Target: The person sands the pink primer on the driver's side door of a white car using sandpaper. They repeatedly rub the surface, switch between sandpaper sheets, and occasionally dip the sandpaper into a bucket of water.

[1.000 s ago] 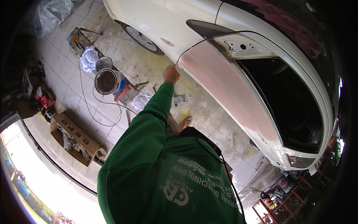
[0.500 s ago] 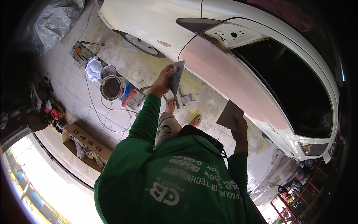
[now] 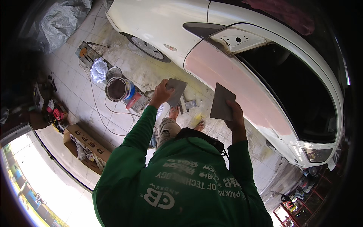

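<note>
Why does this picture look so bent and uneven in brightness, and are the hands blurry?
Head view, overall: the fisheye lens bows the white car, with blackness around the rim; head view, lower left: the ground outside is washed out; head view, right: the side window is nearly black; head view, centre: the left hand and right hand look fairly sharp.

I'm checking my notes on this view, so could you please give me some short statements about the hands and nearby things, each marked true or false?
1. The left hand holds a grey plate. True.
2. The right hand is empty. False: it holds a second plate.
3. The car has a pink patch. True.
4. The bucket sits between the plates. False: it is left of both.
5. The box is open. True.
</note>
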### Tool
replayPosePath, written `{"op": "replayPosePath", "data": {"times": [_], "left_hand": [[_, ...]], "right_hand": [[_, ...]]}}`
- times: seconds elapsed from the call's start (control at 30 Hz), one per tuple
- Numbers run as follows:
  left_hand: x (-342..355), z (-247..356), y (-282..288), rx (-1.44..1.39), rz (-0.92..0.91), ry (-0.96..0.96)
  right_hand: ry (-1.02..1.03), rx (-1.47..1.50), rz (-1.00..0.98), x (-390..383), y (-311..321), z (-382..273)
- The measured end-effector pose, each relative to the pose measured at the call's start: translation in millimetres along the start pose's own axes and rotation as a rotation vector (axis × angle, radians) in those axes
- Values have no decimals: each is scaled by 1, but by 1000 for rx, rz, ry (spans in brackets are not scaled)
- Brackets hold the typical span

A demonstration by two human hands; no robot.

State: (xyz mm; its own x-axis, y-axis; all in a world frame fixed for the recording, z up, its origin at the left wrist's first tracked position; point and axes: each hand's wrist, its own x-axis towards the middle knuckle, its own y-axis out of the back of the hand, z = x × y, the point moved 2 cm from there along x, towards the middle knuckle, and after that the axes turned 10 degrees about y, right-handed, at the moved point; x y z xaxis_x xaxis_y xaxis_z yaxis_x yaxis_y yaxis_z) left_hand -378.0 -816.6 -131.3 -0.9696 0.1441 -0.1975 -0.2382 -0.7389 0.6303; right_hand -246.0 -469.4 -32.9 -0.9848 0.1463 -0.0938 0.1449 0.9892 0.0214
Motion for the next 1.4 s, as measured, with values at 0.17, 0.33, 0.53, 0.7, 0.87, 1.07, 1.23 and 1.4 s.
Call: {"op": "replayPosePath", "data": {"times": [0.17,0.33,0.53,0.7,0.87,1.07,1.23,1.4], "left_hand": [[43,52,26,-178,285,-17],[92,95,36,-92,323,-221],[119,129,53,43,268,-312],[131,139,64,114,231,-325],[128,138,63,97,215,-342],[130,135,53,120,165,-285],[143,105,30,233,50,-164],[147,45,-24,399,-87,49]], "right_hand": [[-477,391,356,-44,20,-19],[-514,285,462,-84,53,-21],[-482,311,586,-115,62,-27],[-483,346,581,-134,68,-22],[-504,313,609,-145,67,-24],[-539,280,628,-158,68,-17],[-579,223,637,-163,63,-20],[-576,233,585,-157,64,-19]]}}
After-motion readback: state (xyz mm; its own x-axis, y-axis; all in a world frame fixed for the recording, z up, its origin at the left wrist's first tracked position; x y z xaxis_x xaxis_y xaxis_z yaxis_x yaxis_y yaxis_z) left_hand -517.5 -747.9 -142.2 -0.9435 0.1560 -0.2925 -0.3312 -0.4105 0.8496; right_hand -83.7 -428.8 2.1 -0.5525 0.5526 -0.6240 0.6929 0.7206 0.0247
